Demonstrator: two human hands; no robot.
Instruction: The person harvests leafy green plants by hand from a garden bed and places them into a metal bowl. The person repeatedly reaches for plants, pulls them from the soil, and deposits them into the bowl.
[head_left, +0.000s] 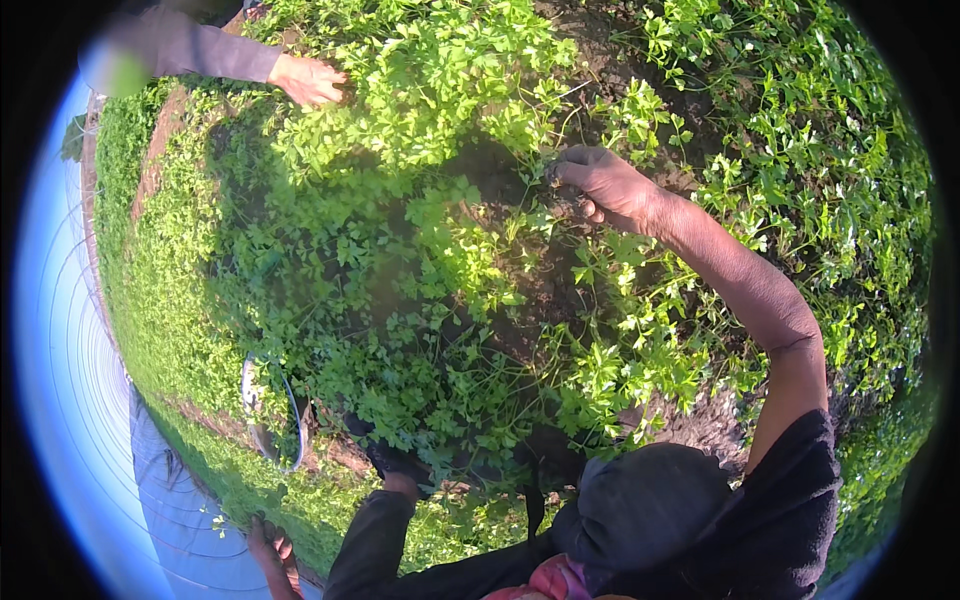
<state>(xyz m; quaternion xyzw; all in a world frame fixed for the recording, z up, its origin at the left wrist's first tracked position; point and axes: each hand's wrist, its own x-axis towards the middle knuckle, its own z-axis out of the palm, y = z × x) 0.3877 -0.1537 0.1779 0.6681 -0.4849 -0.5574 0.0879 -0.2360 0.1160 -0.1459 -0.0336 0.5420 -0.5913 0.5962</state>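
Note:
My right hand (611, 187) reaches out over the leafy bed, its fingers curled down on thin green stems (534, 180). Dark soil clings to the fingertips, and the exact grip is partly hidden. Low-growing parsley-like plants (450, 67) with lobed leaves surround the hand, with bare dark soil (547, 292) just below it. At the lower left rim, my left hand (274, 547) is held out with bent fingers. A small leafy sprig (218, 524) shows beside its fingertips; I cannot tell whether it is held.
Another person's hand (311, 80) in a grey sleeve touches the leaves at upper left. A pale-rimmed container (300, 427) stands among the plants near a dark shoe (401, 461). My bent knee (652, 502) is at lower right. A hooped plastic tunnel wall (97, 360) runs along the left.

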